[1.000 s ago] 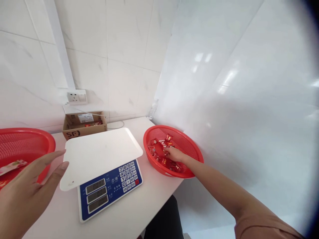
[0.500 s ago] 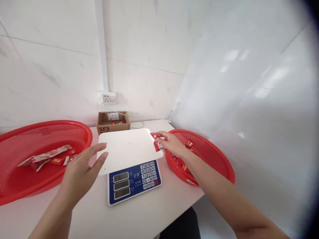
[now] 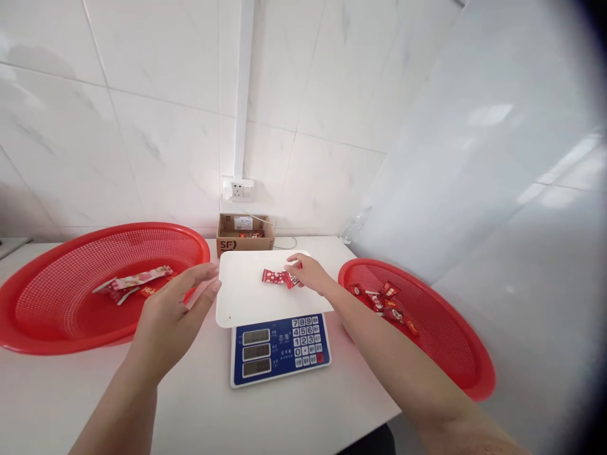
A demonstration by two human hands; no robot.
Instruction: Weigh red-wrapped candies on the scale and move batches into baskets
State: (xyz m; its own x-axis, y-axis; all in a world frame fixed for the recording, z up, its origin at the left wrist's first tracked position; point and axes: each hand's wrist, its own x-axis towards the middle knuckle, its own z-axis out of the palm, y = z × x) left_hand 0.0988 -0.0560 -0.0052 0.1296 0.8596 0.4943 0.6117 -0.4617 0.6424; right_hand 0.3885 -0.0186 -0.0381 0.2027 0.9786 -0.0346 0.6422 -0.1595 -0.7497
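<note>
A digital weighing scale stands in the middle of the table, with a flat white pan (image 3: 251,297) above a blue keypad panel (image 3: 283,349). Over the pan's right part, my right hand (image 3: 308,274) has its fingers closed at small red wrapped candies (image 3: 275,277), which are low against the pan; the fingers partly cover them. My left hand (image 3: 177,309) holds nothing; its thumb and fingers are apart beside the pan's left edge.
To the left, a red mesh basket (image 3: 61,265) contains a few wrapped packets (image 3: 142,278). Another red basket (image 3: 455,341) on the right has several red candies (image 3: 391,309). Behind the scale are a cardboard box (image 3: 246,245) and a wall socket (image 3: 239,189).
My right hand has brought the red candies from the pan's right edge inward, over the pan. The left hand stays by the left edge. The whole view has shifted.
</note>
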